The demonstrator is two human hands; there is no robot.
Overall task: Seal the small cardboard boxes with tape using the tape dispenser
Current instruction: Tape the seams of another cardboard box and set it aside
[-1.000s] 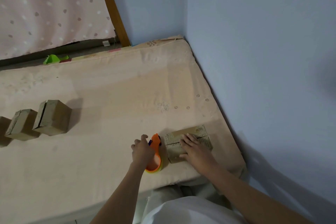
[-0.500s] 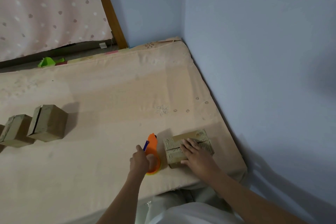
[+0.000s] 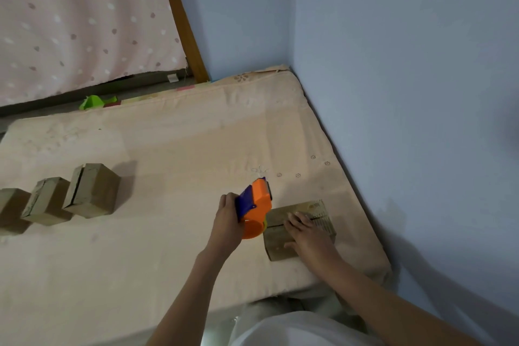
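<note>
1. Left hand [image 3: 226, 222] grip: fingers curled round the orange-and-blue tape dispenser [image 3: 256, 206], held just beside the box's left edge.
2. Right hand [image 3: 307, 234]: fingers flat, pressing the box [image 3: 279, 244] top near the mattress [image 3: 168, 154] corner.
3. Handling, judged: box light, thin-walled, liable to slide; hold it by pressing down.
4. Count: one dispenser; four boxes, three of them in a row [image 3: 90, 191] at left.

Mattress [image 3: 174, 154]: peach cover, faint flower print, fills the corner of the room.
Walls [image 3: 393, 64]: pale blue.
Curtain [image 3: 84, 22]: pink with spots, upper left (hem just above the floor).
Wooden post [image 3: 184, 25]: brown, beside the curtain.
Green scrap [image 3: 94, 102]: behind the mattress's far edge.
</note>
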